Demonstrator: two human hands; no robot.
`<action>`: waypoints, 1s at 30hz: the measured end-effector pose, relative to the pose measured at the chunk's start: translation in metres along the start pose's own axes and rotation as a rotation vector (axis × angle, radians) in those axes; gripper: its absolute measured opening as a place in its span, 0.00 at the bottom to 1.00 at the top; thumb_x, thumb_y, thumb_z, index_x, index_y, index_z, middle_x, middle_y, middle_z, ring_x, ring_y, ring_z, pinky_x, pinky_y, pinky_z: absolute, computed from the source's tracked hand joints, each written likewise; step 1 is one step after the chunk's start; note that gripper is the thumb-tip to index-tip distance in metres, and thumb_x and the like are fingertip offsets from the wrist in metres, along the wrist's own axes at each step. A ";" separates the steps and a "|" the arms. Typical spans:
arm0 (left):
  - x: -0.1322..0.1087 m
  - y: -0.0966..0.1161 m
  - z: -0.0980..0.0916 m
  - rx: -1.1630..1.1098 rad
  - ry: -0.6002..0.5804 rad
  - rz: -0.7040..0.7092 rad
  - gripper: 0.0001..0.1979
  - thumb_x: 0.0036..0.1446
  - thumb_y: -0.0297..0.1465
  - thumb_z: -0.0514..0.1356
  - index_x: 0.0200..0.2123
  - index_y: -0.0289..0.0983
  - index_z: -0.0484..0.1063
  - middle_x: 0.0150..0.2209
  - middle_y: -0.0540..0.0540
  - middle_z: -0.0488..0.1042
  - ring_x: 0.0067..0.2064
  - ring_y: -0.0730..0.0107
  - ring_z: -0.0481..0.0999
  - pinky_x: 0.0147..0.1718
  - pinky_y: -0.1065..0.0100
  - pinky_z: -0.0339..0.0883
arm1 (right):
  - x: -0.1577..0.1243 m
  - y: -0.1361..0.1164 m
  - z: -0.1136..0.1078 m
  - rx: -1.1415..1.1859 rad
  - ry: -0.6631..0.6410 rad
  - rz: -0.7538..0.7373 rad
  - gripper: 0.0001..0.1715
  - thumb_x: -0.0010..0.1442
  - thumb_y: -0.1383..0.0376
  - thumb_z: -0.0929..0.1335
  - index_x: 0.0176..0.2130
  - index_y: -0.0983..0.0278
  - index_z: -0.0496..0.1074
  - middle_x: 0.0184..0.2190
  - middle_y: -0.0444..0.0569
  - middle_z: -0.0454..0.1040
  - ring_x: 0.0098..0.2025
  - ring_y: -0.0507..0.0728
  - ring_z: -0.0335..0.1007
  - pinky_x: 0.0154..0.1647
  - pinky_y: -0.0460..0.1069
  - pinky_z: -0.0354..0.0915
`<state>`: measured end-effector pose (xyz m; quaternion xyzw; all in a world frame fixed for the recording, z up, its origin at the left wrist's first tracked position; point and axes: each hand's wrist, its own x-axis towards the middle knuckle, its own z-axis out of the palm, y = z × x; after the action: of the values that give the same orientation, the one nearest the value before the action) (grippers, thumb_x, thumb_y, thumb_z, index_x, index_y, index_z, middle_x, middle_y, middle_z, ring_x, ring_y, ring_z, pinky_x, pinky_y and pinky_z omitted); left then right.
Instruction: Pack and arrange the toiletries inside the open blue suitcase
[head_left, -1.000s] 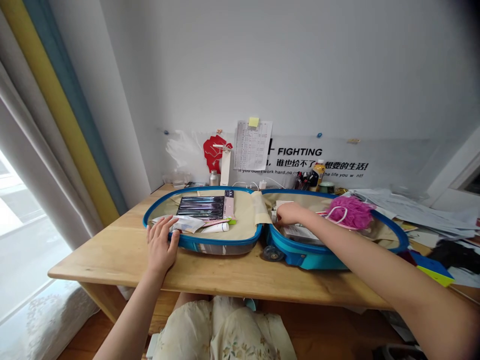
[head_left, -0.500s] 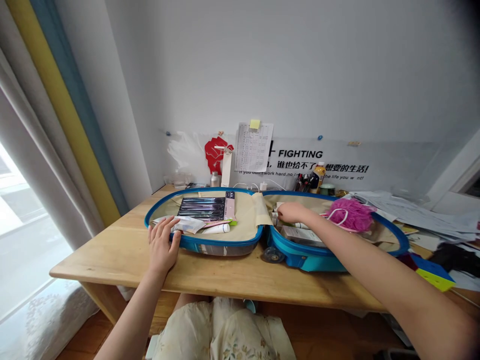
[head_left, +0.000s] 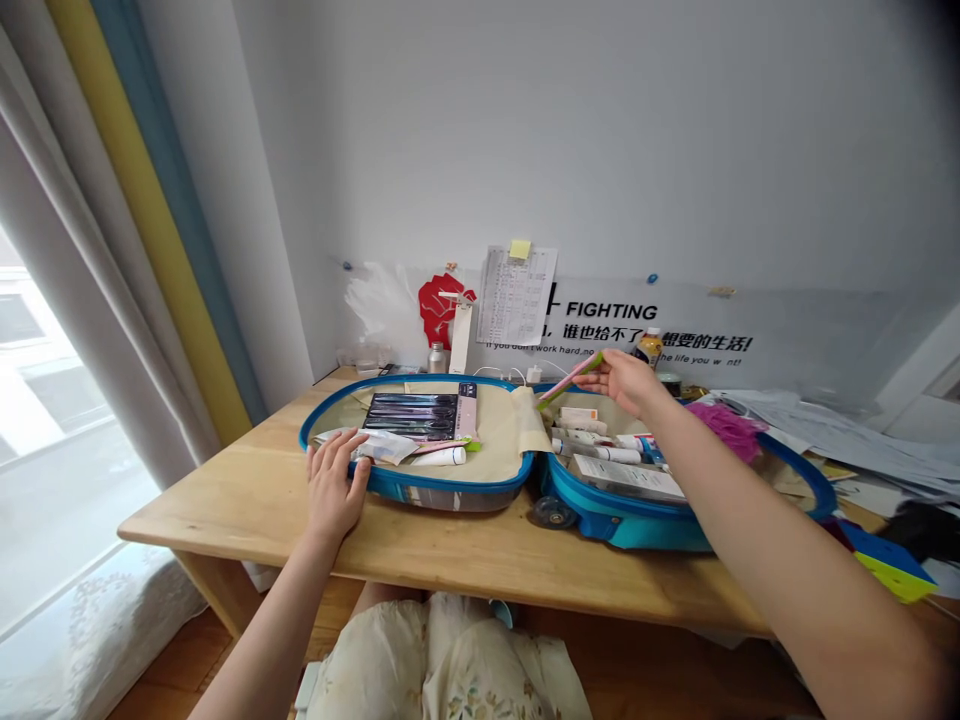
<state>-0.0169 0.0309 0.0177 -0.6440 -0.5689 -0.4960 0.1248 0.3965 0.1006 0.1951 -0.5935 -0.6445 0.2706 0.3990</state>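
A blue suitcase (head_left: 450, 489) lies open in two halves on a wooden desk (head_left: 247, 500). My left hand (head_left: 334, 487) rests flat on the front rim of the left half, fingers spread. That half holds a dark toothbrush pack (head_left: 416, 414), a white tube (head_left: 439, 457) and a crumpled packet (head_left: 379, 446). My right hand (head_left: 624, 379) is raised above the right half, pinched on a thin pink and green stick-like item (head_left: 568, 381). Below it lie several white tubes and boxes (head_left: 600, 440) and a magenta bath pouf (head_left: 729, 427).
Against the wall stand a bottle (head_left: 649, 346), a small metal can (head_left: 437, 357), a paper sheet (head_left: 517, 294) and a red fist sticker (head_left: 442, 308). Loose papers (head_left: 847, 430) and a blue-yellow cube (head_left: 889, 562) crowd the desk's right end. Curtains (head_left: 97, 300) hang at left.
My right hand has come up out of the right half of the suitcase, lifting the pink and green stick. The left hand has stayed on the rim. The view shifted slightly right.
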 end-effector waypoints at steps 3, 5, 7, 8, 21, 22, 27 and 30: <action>0.000 0.000 0.000 -0.004 -0.002 -0.004 0.20 0.66 0.40 0.47 0.52 0.41 0.72 0.57 0.40 0.72 0.62 0.54 0.64 0.66 0.48 0.41 | 0.003 -0.013 0.027 0.089 -0.036 -0.072 0.17 0.69 0.53 0.53 0.47 0.60 0.61 0.43 0.54 0.76 0.44 0.55 0.77 0.48 0.52 0.73; 0.000 -0.001 0.000 -0.008 0.002 -0.002 0.20 0.66 0.41 0.47 0.51 0.41 0.72 0.57 0.39 0.72 0.62 0.54 0.64 0.66 0.49 0.42 | 0.006 -0.022 0.052 0.115 -0.083 -0.105 0.14 0.64 0.55 0.64 0.45 0.60 0.64 0.41 0.51 0.76 0.41 0.54 0.76 0.50 0.52 0.72; 0.000 -0.001 0.000 -0.007 0.004 0.001 0.20 0.66 0.41 0.47 0.51 0.40 0.72 0.57 0.39 0.72 0.62 0.54 0.64 0.65 0.49 0.43 | 0.007 -0.029 0.079 0.129 -0.154 -0.129 0.12 0.59 0.60 0.69 0.41 0.61 0.67 0.39 0.48 0.76 0.40 0.52 0.75 0.50 0.51 0.72; 0.000 -0.001 0.000 -0.005 0.003 0.003 0.20 0.66 0.41 0.47 0.50 0.40 0.72 0.57 0.39 0.72 0.62 0.54 0.64 0.65 0.49 0.43 | 0.008 -0.033 0.092 0.136 -0.196 -0.138 0.09 0.58 0.63 0.70 0.39 0.61 0.68 0.38 0.48 0.76 0.40 0.52 0.75 0.50 0.50 0.72; -0.001 -0.002 0.000 0.005 -0.002 0.007 0.20 0.66 0.41 0.47 0.50 0.40 0.72 0.57 0.39 0.72 0.61 0.55 0.65 0.65 0.50 0.42 | 0.020 -0.015 0.175 -0.070 -0.492 -0.141 0.07 0.52 0.67 0.74 0.33 0.66 0.74 0.28 0.46 0.78 0.32 0.52 0.74 0.38 0.47 0.72; -0.001 -0.002 0.000 0.004 -0.006 0.006 0.20 0.66 0.41 0.47 0.51 0.40 0.72 0.57 0.39 0.72 0.61 0.55 0.65 0.65 0.50 0.42 | 0.020 -0.014 0.173 -0.105 -0.490 -0.148 0.08 0.51 0.67 0.74 0.33 0.66 0.75 0.30 0.47 0.78 0.34 0.53 0.75 0.40 0.48 0.71; 0.000 -0.001 -0.001 -0.015 -0.007 -0.005 0.20 0.65 0.40 0.47 0.51 0.40 0.72 0.57 0.39 0.72 0.62 0.54 0.65 0.66 0.49 0.41 | 0.024 -0.017 0.136 -0.257 -0.429 -0.187 0.11 0.56 0.65 0.71 0.41 0.64 0.76 0.43 0.51 0.79 0.44 0.54 0.74 0.50 0.49 0.68; 0.000 -0.001 -0.001 -0.021 -0.003 -0.006 0.20 0.65 0.40 0.48 0.51 0.41 0.72 0.57 0.40 0.72 0.62 0.54 0.65 0.66 0.49 0.41 | 0.023 -0.014 0.093 -0.342 -0.406 -0.179 0.17 0.60 0.62 0.67 0.48 0.64 0.74 0.46 0.53 0.78 0.44 0.54 0.74 0.50 0.50 0.67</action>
<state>-0.0180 0.0306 0.0173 -0.6445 -0.5656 -0.5014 0.1155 0.3119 0.1323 0.1611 -0.5263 -0.7975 0.2350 0.1781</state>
